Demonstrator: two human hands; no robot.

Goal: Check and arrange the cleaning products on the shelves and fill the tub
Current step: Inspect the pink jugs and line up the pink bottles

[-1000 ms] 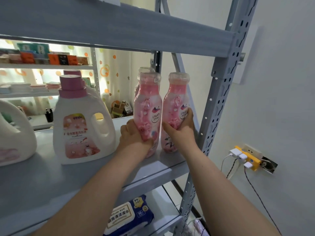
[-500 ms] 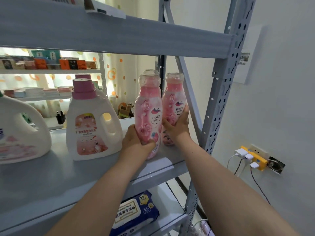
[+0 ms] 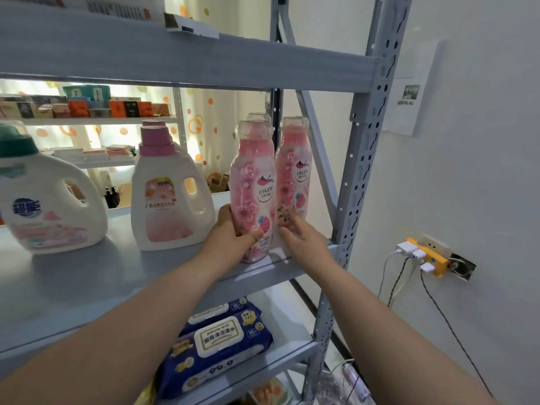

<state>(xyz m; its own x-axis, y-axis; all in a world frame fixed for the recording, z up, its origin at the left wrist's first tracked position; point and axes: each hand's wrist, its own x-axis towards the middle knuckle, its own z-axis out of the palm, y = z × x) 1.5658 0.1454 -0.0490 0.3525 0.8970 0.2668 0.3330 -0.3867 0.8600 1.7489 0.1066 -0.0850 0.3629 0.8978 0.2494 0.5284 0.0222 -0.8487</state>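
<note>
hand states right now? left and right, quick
Left hand: grips the front pink bottle low on its body.
Right hand: open, straight fingers at the right pink bottle, not gripping it.

We find bare shelf board (image 3: 73,287) at lower left, before the white jugs (image 3: 169,200). At centre right the pink bottles (image 3: 252,185) stand close beside the post (image 3: 355,200), and the upper shelf (image 3: 175,51) caps headroom.

Bare left forearm (image 3: 131,331) at lower left of the frame, bare right forearm (image 3: 380,331) at lower right, left hand (image 3: 233,239) and right hand (image 3: 305,244) at centre, both bare
</note>
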